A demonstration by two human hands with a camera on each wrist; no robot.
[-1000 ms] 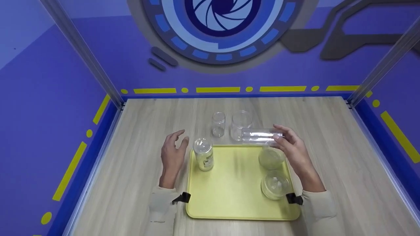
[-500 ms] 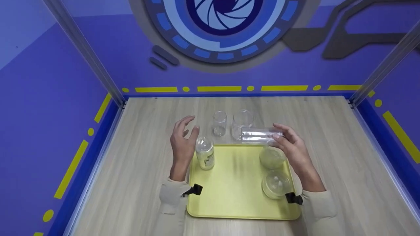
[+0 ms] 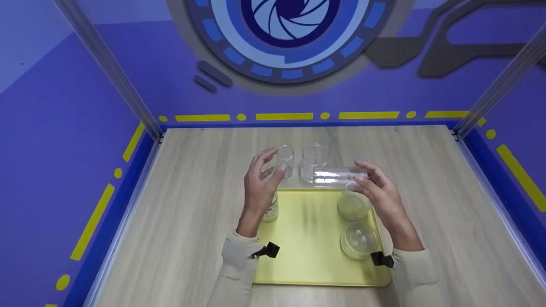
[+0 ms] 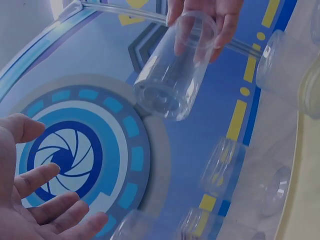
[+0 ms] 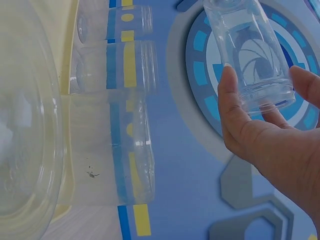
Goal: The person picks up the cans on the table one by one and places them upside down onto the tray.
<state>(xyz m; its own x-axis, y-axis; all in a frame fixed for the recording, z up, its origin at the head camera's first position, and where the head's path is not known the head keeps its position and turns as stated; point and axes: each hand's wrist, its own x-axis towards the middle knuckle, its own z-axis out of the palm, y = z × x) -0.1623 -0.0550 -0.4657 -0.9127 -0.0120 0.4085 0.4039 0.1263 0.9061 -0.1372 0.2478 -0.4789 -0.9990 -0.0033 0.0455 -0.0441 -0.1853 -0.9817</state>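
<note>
My right hand [image 3: 386,196] grips a clear, see-through jar [image 3: 335,177] by one end. The jar lies sideways in the air, over the back edge of the yellow tray [image 3: 307,251]. In the right wrist view, thumb and fingers [image 5: 230,95] hold it around its rimmed end; its other end is bare. My left hand [image 3: 257,192] is raised over the tray's back left corner, fingers spread and holding nothing. It partly covers a clear jar with a printed label [image 3: 271,212] standing on the tray. In the left wrist view a gap separates the left hand [image 4: 40,200] from the held jar [image 4: 167,75].
On the tray's right side stand two clear round containers, one farther back [image 3: 352,207] and one nearer [image 3: 359,243]. Behind the tray, a narrow clear glass [image 3: 288,155] and a wider clear jar [image 3: 315,153] stand on the wooden table [image 3: 192,170]. Blue printed walls [image 3: 106,140] enclose it.
My left hand has moved right and slightly up, from beside the tray to over its back left corner, now covering the labelled jar. The right hand and its jar have stayed nearly still.
</note>
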